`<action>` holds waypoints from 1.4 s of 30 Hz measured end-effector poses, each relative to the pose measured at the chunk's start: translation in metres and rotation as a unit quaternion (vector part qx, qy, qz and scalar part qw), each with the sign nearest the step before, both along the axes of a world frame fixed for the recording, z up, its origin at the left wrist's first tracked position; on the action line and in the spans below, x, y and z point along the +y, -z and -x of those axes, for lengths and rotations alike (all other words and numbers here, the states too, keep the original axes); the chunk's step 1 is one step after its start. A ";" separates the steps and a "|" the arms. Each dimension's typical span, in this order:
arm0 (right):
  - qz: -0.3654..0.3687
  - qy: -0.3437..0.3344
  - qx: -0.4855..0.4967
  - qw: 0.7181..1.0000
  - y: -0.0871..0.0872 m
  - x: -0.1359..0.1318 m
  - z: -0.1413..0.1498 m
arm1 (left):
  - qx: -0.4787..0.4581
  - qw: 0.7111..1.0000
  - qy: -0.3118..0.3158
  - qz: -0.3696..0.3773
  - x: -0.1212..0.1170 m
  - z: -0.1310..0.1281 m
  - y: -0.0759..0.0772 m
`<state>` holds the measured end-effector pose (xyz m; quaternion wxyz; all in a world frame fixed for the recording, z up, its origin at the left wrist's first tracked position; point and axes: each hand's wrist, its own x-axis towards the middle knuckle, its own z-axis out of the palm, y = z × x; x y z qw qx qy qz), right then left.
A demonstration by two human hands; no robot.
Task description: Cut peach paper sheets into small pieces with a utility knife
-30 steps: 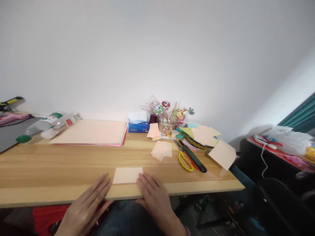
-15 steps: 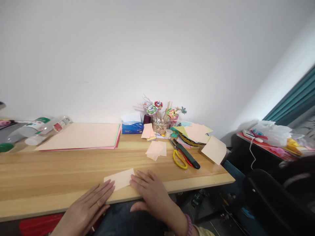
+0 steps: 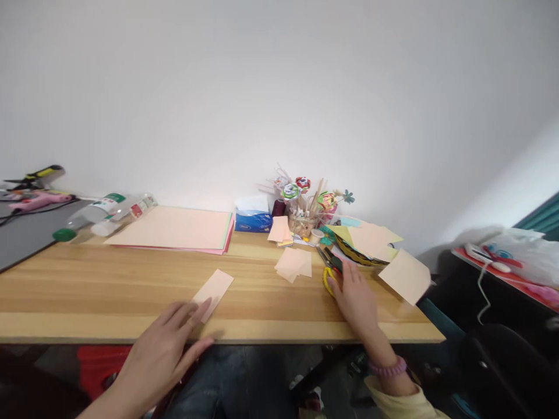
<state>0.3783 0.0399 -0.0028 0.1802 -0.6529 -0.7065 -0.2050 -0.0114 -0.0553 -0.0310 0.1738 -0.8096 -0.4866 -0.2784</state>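
Note:
My left hand (image 3: pixel 168 343) lies flat with fingers stretched out, its fingertips pressing the near end of a folded peach paper strip (image 3: pixel 213 291) on the wooden table (image 3: pixel 109 291). My right hand (image 3: pixel 356 294) has reached to the right and rests over the yellow-handled scissors (image 3: pixel 326 278), covering most of them; its fingers lie on the handles, and whether they grip is not clear. A dark-handled cutter beside the scissors is mostly hidden by that hand.
A stack of peach, green and pink sheets (image 3: pixel 174 230) lies at the back. Nearby are a blue tissue box (image 3: pixel 253 220), a jar of paper flowers (image 3: pixel 303 203), small peach squares (image 3: pixel 294 263), loose sheets (image 3: pixel 406 274) at the right edge, bottles (image 3: pixel 105 209) and a glue gun (image 3: pixel 37 198) at left.
My right hand left the paper strip and moved right onto the scissors. The strip has turned to lie diagonally, held by my left hand alone.

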 end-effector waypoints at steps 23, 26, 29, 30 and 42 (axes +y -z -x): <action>0.252 -0.218 -0.086 0.939 -0.023 -0.065 0.104 | 0.058 0.949 0.100 0.294 0.087 0.009 -0.019; 0.280 -0.240 -0.147 0.918 -0.020 -0.077 0.122 | 0.034 0.945 0.091 0.312 0.088 0.009 -0.015; 0.288 -0.240 -0.190 0.908 -0.021 -0.077 0.127 | 0.028 0.947 0.089 0.307 0.089 0.009 -0.011; 0.290 -0.242 -0.198 0.905 -0.022 -0.076 0.128 | 0.027 0.948 0.089 0.306 0.089 0.009 -0.011; 0.312 -0.245 -0.209 0.894 -0.027 -0.075 0.132 | 0.036 0.948 0.091 0.301 0.090 0.009 -0.011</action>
